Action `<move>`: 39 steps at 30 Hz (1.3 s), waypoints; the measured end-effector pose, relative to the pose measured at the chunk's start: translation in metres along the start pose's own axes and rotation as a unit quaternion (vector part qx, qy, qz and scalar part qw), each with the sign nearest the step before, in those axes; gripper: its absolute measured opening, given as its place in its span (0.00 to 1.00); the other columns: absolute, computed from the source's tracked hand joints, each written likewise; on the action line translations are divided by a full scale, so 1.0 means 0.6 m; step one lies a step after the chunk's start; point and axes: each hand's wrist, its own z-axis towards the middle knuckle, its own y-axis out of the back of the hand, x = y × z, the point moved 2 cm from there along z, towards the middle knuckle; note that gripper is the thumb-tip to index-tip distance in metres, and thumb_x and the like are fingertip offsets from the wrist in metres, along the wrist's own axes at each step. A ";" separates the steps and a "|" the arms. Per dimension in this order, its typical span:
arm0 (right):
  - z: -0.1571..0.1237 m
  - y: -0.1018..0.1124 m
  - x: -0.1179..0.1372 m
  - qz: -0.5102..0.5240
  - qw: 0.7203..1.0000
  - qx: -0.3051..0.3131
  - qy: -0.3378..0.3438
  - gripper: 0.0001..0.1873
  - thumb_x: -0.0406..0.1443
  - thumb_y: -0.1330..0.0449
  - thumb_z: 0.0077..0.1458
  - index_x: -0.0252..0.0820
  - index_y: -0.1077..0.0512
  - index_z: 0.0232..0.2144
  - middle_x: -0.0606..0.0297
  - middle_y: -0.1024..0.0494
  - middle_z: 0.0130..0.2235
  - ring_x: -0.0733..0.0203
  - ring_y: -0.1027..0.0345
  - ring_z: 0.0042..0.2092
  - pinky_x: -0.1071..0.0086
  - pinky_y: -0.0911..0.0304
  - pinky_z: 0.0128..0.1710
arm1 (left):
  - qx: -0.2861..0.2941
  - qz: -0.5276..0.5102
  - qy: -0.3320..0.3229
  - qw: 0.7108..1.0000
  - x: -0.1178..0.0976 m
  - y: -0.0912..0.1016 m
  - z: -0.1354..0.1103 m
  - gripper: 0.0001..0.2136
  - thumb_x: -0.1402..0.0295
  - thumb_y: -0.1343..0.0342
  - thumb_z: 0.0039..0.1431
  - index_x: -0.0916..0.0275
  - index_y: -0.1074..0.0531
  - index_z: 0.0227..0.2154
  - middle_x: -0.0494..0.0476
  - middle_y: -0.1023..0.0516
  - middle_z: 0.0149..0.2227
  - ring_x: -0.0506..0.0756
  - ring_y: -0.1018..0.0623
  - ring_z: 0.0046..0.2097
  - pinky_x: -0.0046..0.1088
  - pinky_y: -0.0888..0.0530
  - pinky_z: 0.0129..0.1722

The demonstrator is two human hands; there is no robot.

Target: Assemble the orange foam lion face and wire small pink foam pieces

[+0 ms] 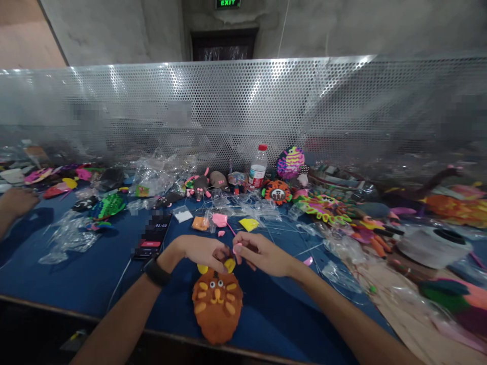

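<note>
right grip (264,255) on pink lump (237,248)

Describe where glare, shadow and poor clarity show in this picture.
Head view: white glare streaks the silver perforated metal screen; head view: the blue tabletop darkens below the bare right forearm; same head view: square pixelation breaks up the left edge of the black rectangular smartphone, while the orange rounded clay animal face reads clearly.

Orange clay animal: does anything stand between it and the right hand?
Nothing visible stands between the right hand, pinching pink clay, and the orange clay animal. The left hand is alongside, by the yellow ears; the animal's face is uncovered.
</note>
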 end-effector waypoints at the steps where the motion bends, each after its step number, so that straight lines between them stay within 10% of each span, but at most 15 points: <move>1: 0.000 0.001 0.001 0.009 1.000 -0.009 -0.002 0.17 0.49 0.50 0.59 0.41 0.36 0.33 0.68 0.28 0.27 0.71 0.41 0.21 0.76 0.44 0.20 | 0.008 0.007 0.003 1.000 -0.001 0.000 0.000 0.07 0.65 0.43 0.52 0.63 0.32 0.27 0.44 0.40 0.18 0.47 0.39 0.22 0.25 0.40 0.23; 10: -0.004 0.003 0.011 -0.046 0.998 -0.002 0.049 0.14 0.44 0.40 0.53 0.38 0.26 0.32 0.69 0.30 0.24 0.73 0.46 0.22 0.77 0.50 0.21 | -0.006 -0.072 0.001 0.997 0.027 -0.005 0.009 0.09 0.69 0.42 0.50 0.63 0.33 0.35 0.49 0.26 0.30 0.50 0.27 0.33 0.25 0.33 0.31; 39: 0.003 -0.011 0.004 -0.064 0.990 0.011 0.126 0.08 0.42 0.35 0.50 0.45 0.22 0.32 0.63 0.26 0.39 0.63 0.32 0.38 0.68 0.36 0.39 | 0.017 -0.072 0.031 0.997 0.030 0.001 0.002 0.15 0.59 0.36 0.45 0.64 0.28 0.31 0.51 0.24 0.29 0.51 0.27 0.32 0.26 0.32 0.32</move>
